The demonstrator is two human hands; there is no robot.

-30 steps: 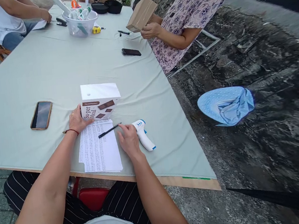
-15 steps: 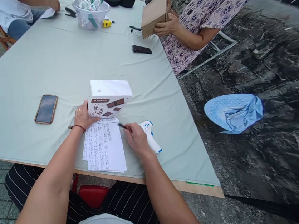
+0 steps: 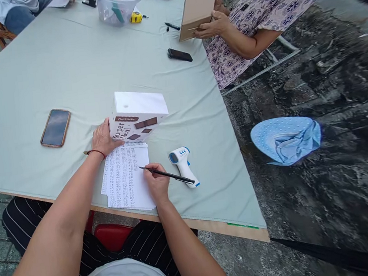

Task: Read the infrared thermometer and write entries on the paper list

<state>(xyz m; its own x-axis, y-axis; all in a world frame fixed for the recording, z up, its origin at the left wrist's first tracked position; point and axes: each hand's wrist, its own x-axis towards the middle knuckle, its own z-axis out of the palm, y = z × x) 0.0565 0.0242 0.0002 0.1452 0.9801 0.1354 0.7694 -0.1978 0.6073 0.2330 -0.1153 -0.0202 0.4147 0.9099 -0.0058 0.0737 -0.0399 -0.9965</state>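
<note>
My left hand [image 3: 102, 137] is at the lower left corner of a white box [image 3: 140, 104] printed with brown bars, fingers along its side and thumb across the bottom of its front. Just in front of the box lie sheets of paper [image 3: 127, 177] covered in small columns of writing. In my right hand [image 3: 157, 183] is a black pen [image 3: 171, 175], pinched between the fingers, its tip over the right part of the top sheet. To the right of that hand lies a white and blue infrared thermometer [image 3: 183, 167].
A phone [image 3: 55, 128] lies to the left, and a black object [image 3: 179, 54] farther off. At the back are a plastic basket [image 3: 113, 11] and a yellow tape measure [image 3: 136, 17]. Across the right edge a person holds a cardboard box [image 3: 198, 10]. A blue hat [image 3: 287, 140] lies beyond that edge.
My right hand has moved left and nearer to me, onto the paper, uncovering the thermometer and the pen's length. The other person's cardboard box has tilted. My left hand stays at the white box.
</note>
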